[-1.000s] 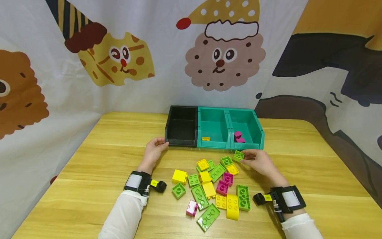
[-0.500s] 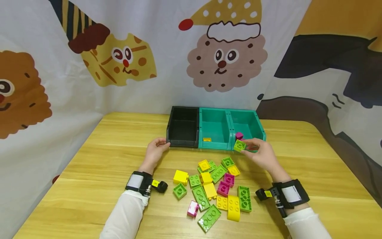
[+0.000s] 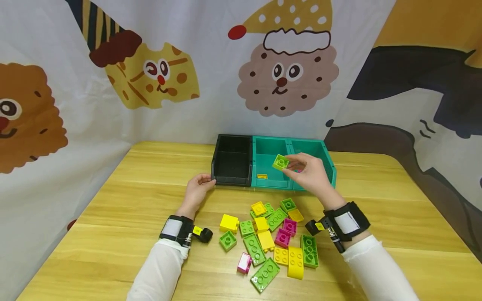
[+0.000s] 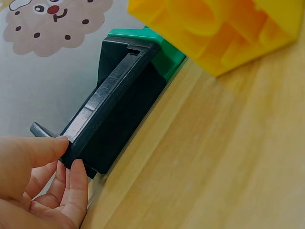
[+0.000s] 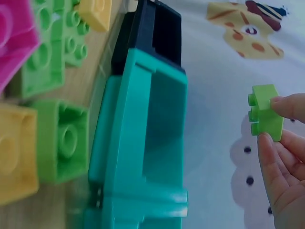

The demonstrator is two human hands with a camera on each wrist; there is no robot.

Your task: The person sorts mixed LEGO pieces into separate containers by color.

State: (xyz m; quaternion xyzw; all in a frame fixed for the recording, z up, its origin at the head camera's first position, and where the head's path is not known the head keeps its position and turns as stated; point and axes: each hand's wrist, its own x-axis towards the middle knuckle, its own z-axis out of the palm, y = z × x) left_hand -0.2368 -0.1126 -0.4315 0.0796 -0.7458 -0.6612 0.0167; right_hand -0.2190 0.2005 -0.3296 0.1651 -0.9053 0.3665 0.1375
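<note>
My right hand [image 3: 310,173] pinches a light green toy brick [image 3: 280,162] between thumb and fingers, held above the middle teal bin [image 3: 269,150]. In the right wrist view the green brick [image 5: 267,112] shows its studs pointing sideways, clear of the bins. My left hand [image 3: 197,190] holds the front left corner of the black bin [image 3: 232,165]. The left wrist view has the thumb on the rim of the black bin [image 4: 114,95] and the fingers below it. A yellow brick [image 3: 262,177] lies in the middle bin. The right teal bin [image 3: 327,161] is partly hidden by my right hand.
Several loose green, yellow and magenta bricks lie on the wooden table [image 3: 124,209] in front of the bins, among them a curved yellow brick [image 3: 295,262] and a long green brick [image 3: 265,274]. A printed cloth [image 3: 211,75] hangs behind the table.
My right hand has lifted the green brick from near the table, past the right bin's front, and moved left to over the middle bin. The left hand stays at the black bin.
</note>
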